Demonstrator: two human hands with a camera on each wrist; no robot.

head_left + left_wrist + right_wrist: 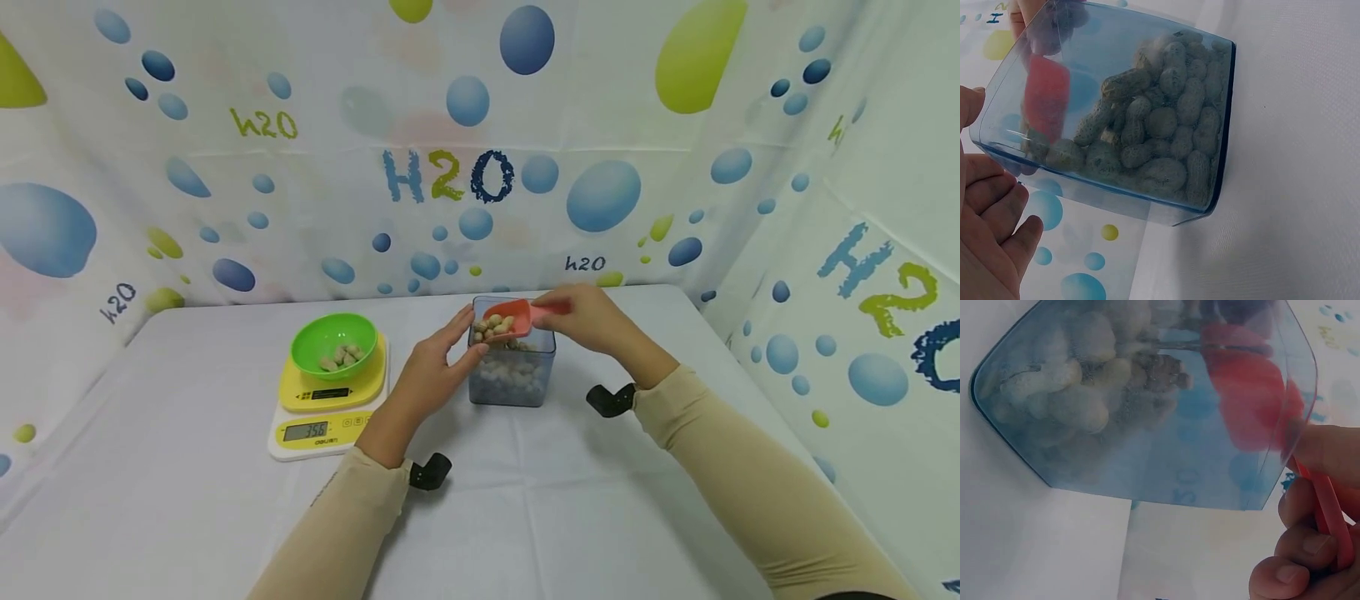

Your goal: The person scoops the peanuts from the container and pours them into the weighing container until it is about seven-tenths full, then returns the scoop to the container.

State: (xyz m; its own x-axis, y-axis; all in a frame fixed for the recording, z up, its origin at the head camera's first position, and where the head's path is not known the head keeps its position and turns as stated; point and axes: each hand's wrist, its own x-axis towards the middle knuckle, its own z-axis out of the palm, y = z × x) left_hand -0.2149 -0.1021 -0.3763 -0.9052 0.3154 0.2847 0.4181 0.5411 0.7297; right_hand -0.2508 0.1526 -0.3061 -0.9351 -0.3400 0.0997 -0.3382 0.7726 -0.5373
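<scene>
My right hand [590, 319] grips the handle of a red scoop [522, 317], fingers curled round it. Several peanuts [491, 327] lie in the scoop bowl, which is at the top of a clear bluish plastic container [512, 398]. Inside, through the wall, more unshelled peanuts [1163, 125] show piled up. My left hand [429, 375] is at the container's left side, fingers extended, with thumb and fingertips right at the rim. In the right wrist view the scoop handle [1329, 512] runs between the right thumb and fingers.
To the left stands a yellow and white kitchen scale [330, 425] with its display lit. On it sits a green bowl [303, 337] holding several peanuts. A white cloth [525, 517] covers the table, and a dotted curtain [315, 183] hangs behind.
</scene>
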